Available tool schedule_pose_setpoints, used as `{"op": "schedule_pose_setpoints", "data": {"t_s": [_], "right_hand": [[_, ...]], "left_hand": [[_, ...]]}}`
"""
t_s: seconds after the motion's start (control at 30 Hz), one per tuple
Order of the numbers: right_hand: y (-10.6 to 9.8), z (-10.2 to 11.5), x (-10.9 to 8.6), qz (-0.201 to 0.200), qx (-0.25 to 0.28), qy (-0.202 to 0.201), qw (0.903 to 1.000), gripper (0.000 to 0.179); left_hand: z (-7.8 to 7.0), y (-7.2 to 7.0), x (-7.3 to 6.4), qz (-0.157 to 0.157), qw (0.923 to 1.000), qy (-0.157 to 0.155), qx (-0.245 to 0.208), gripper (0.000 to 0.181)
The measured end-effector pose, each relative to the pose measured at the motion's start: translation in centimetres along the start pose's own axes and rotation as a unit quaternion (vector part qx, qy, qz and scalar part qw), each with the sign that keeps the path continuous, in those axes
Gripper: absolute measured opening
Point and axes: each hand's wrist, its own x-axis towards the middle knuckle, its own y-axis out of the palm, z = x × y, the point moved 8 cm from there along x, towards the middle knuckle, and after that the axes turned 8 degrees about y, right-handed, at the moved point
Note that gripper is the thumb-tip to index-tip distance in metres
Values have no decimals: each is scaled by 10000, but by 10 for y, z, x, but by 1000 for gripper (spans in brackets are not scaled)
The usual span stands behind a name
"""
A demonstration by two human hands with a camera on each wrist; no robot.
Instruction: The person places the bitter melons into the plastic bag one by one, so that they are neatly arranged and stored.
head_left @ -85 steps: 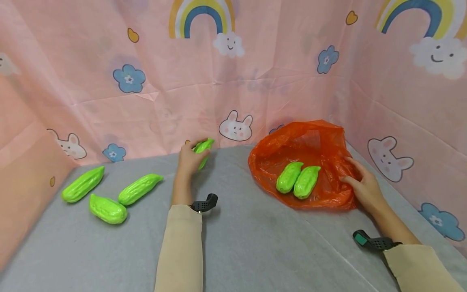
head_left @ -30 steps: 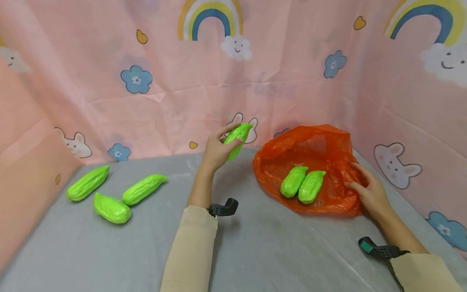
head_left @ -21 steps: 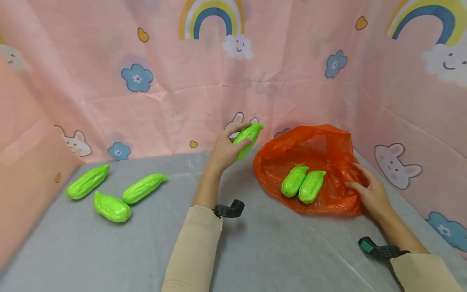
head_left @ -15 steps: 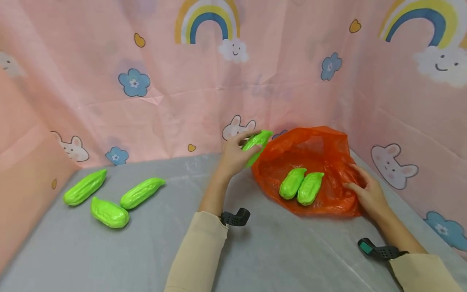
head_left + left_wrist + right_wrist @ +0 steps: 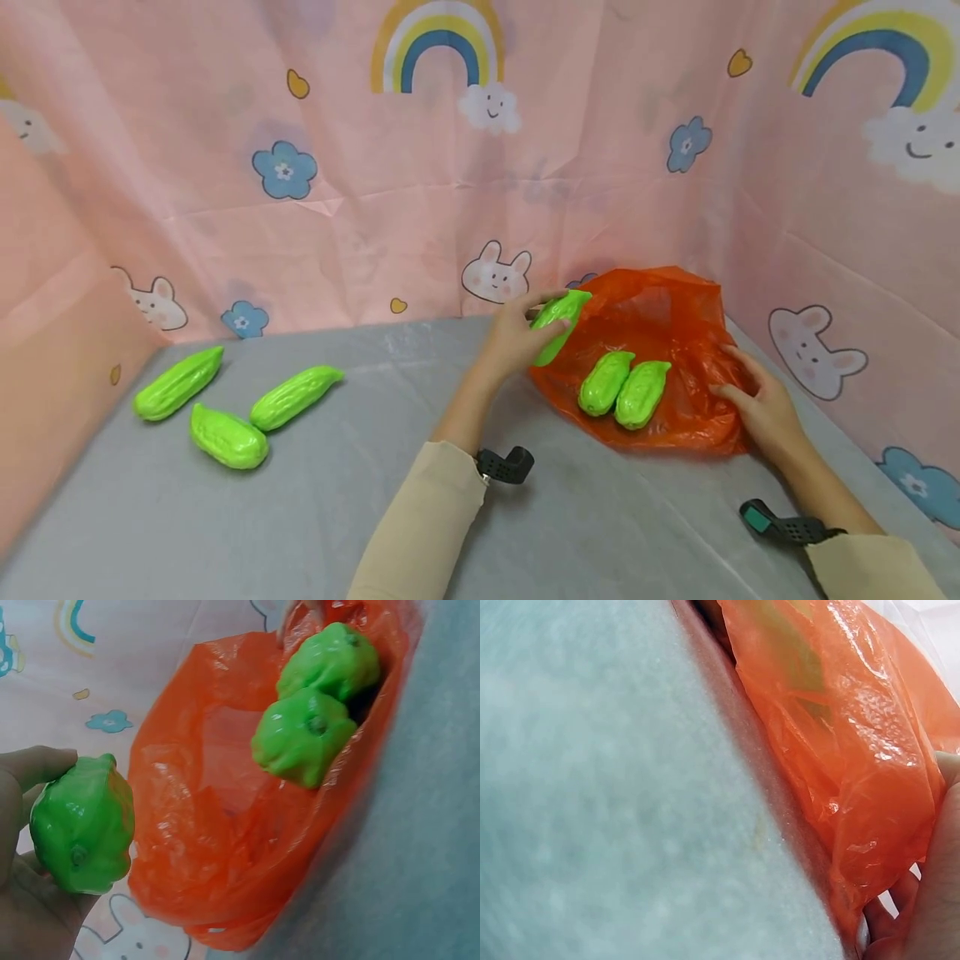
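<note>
Just left of the mouth of a red plastic bag [image 5: 678,440], the person's left hand [image 5: 516,335] holds a glossy green bitter melon [image 5: 561,310] up off the table [image 5: 300,533]. Its fingers [image 5: 41,762] wrap the ridged skin, and the pointed tip leans up and toward the far right corner. I can't tell whether the melon brushes the bag's left rim.

The bag slumps toward the table's far right corner, near the pink printed cloth [image 5: 390,183] that rises along the back and both sides. Its mouth gapes toward the near edge. Over on the bag's right side, the right hand [image 5: 765,412] pinches the thin plastic, fairly close to the table's right edge.

Two more bitter melons [image 5: 642,396] lie side by side in the bag, touching, just inside the front rim. The left wrist view shows a wide span of red plastic between them and the held one, so there's room to move there.

Across toward the far left corner, three bitter melons [image 5: 296,397] rest on the table: one near the left edge, the other two close together. A broad stretch of grey surface separates them from the bag.
</note>
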Motion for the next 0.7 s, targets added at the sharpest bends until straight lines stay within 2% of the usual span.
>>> {"op": "schedule_pose_setpoints", "data": {"t_s": [0.2,0.43,0.57,0.7], "right_hand": [[1,-1,-1,-12,-40,-48,10000,64],[7,0,-1,175,159,-84,9997,63],[3,0,-1,60,121,-73,9999,63],[1,1,1,81,69,-42,9999,64]], "left_hand": [[7,11,-3,2,9999,36,146,40],[17,20,-9,-27,9993,-204,328,42],[15,28,-8,-2,9978,-88,651,41],[11,37,-8,4,9963,-164,842,39]]}}
